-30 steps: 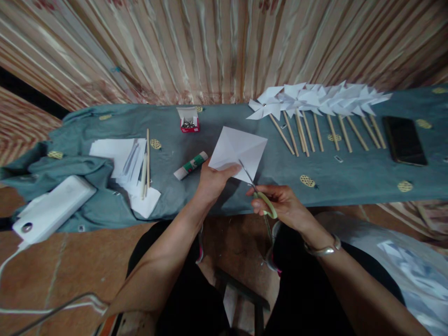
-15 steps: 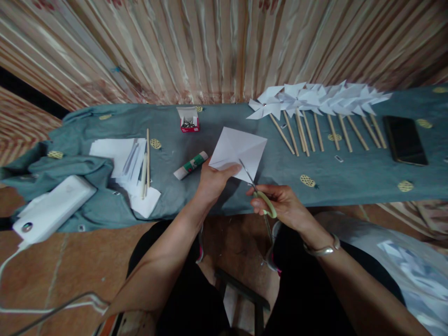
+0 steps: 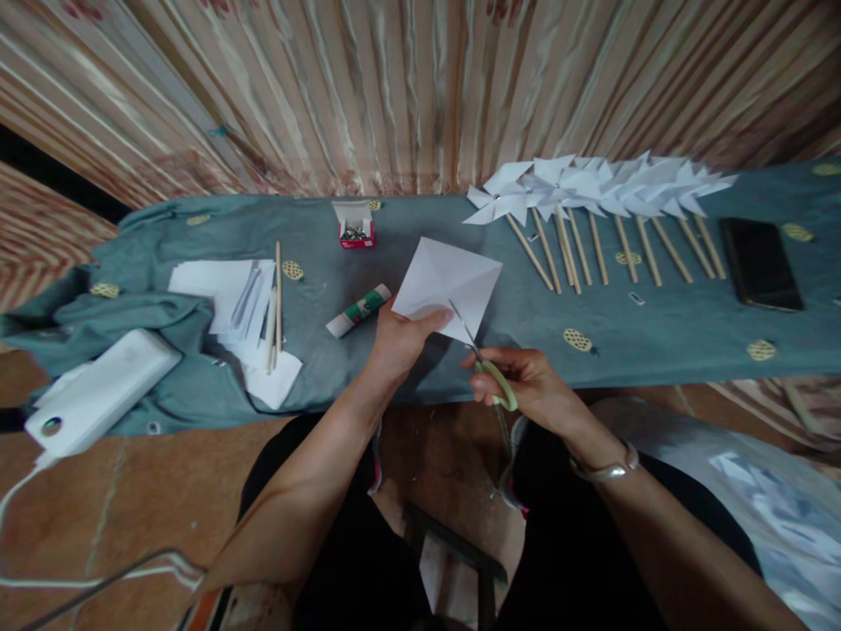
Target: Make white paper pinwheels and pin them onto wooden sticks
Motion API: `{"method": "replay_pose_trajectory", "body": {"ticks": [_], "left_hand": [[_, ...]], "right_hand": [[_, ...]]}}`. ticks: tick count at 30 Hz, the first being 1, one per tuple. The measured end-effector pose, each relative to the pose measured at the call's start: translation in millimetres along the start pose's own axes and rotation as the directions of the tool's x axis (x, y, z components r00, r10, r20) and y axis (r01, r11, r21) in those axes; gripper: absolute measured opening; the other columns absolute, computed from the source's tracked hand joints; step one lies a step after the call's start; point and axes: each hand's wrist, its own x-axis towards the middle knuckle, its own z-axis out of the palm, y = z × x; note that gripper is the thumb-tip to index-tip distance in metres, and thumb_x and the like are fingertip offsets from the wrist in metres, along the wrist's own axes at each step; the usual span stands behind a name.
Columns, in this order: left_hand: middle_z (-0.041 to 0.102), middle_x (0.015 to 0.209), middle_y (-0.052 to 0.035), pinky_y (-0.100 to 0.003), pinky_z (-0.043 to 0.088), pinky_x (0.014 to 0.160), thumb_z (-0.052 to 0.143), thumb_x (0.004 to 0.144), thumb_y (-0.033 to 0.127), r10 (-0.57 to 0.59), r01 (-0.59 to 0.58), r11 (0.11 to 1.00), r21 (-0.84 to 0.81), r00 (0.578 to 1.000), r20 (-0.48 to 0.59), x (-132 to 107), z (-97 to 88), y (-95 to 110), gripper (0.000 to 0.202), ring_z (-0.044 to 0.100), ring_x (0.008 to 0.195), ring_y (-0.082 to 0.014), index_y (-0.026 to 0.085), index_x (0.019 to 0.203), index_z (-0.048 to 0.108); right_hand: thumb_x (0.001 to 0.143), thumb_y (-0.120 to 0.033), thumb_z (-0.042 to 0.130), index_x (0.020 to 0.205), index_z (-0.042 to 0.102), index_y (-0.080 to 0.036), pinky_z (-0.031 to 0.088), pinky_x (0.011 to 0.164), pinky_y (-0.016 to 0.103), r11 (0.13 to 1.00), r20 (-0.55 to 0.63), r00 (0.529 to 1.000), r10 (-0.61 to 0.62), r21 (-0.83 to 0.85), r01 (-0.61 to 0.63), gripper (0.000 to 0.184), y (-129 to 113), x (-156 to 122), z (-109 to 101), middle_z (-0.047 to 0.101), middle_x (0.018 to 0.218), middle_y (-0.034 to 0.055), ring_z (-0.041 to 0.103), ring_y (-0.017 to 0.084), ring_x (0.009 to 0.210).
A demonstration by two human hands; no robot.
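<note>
A square sheet of white paper (image 3: 447, 272) with diagonal creases is held at its near left side by my left hand (image 3: 404, 340), thumb on top and fingers underneath. My right hand (image 3: 516, 377) grips scissors (image 3: 491, 381) with pale green handles. Their blades lie at the paper's near corner, pointing toward its middle, close to my left thumb. Left of the paper lies a glue stick (image 3: 358, 310) with a green label. Behind it stands a small red and white box (image 3: 356, 230) of shiny metal pins or tacks.
Several white paper pinwheels (image 3: 591, 186) on wooden sticks lie in a row at the back right, beside a black phone (image 3: 762, 263). Paper sheets (image 3: 216, 285) and loose sticks (image 3: 279, 294) are at the left, near a white device (image 3: 102, 394) with a cable.
The paper and both hands stay almost in place. The scissors' handles have shifted very slightly left.
</note>
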Motion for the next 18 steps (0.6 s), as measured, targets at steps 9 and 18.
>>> {"method": "replay_pose_trajectory", "body": {"ticks": [9, 18], "left_hand": [[0.073, 0.079, -0.0013, -0.034, 0.051, 0.079, 0.077, 0.055, 0.018, 0.037, -0.038, 0.998, -0.055, 0.999, -0.028, 10.5, -6.2, 6.5, 0.027, 0.067, 0.078, -0.0207, 0.021, 0.081, 0.070], [0.074, 0.081, -0.0044, -0.037, 0.052, 0.079, 0.079, 0.055, 0.017, 0.012, -0.014, 0.999, -0.037, 0.998, -0.066, 9.3, -6.7, 6.3, 0.021, 0.068, 0.081, -0.0248, 0.021, 0.074, 0.070]], "right_hand": [[0.063, -0.048, 0.081, 0.089, 0.069, -0.016, 0.048, 0.052, 0.020, 0.992, 0.124, 0.992, 0.023, -0.123, -0.008, 0.043, -4.0, -6.5, -13.8, 0.066, 0.064, -0.0004, 0.057, 0.009, 0.055], [0.069, -0.059, 0.073, 0.090, 0.070, -0.019, 0.044, 0.052, 0.022, 0.969, -0.015, 0.991, -0.133, -0.213, 0.127, 0.046, -24.8, -18.0, -40.0, 0.066, 0.066, 0.0019, 0.055, 0.011, 0.057]]}}
